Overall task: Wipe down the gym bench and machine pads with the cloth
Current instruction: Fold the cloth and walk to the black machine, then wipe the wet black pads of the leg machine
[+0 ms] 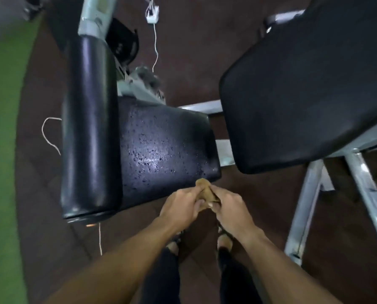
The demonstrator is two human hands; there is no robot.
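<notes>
A small tan cloth (205,191) is bunched between both hands, just off the near corner of the black seat pad (163,143). My left hand (181,205) grips its left side and my right hand (230,205) grips its right side. The seat pad shines and is speckled with droplets. To its left lies a long black roller pad (88,128) on a grey metal arm. A large black back pad (310,84) fills the upper right. Most of the cloth is hidden inside my fingers.
A grey steel frame (308,205) runs under the back pad at right. A white cable (155,47) hangs from a small box at top centre. Thin cord (48,137) lies on the dark brown floor, with green turf (3,128) at left. My feet stand below the hands.
</notes>
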